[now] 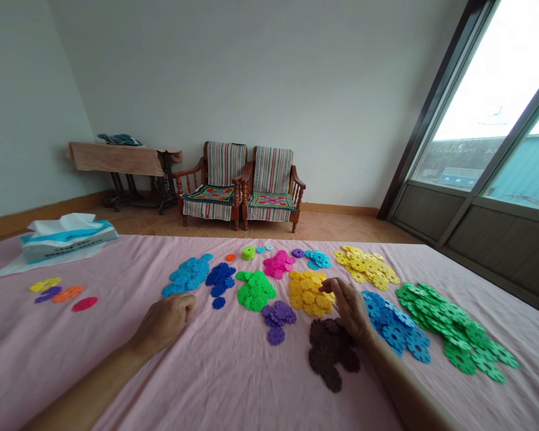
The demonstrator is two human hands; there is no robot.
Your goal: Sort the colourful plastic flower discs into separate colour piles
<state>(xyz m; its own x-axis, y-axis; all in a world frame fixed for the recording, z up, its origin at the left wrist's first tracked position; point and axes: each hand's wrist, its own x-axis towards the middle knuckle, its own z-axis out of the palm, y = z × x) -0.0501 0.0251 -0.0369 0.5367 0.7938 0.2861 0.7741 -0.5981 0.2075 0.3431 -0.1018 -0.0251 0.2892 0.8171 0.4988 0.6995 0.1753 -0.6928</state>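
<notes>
My left hand (167, 320) rests on the pink cloth, fingers curled into a fist; whatever it may hold is hidden. Just beyond it lies a pile of light blue flower-shaped plastic discs (189, 274), with dark blue discs (220, 278) to its right. My right hand (349, 306) reaches over the right edge of the orange-yellow discs (309, 293). Its fingers are stretched forward and partly apart, and I see nothing held. Below that hand sit dark brown discs (327, 353). Blue discs (395, 326) lie right of it, and purple discs (278, 317) to its left.
Green discs (449, 326) spread at the right; bright green (255, 292), pink (278, 264) and yellow piles (366, 266) lie farther back. Several loose discs, one of them red (85, 304), are at the left near a tissue pack (67, 239). Two wooden armchairs (272, 200) stand beyond.
</notes>
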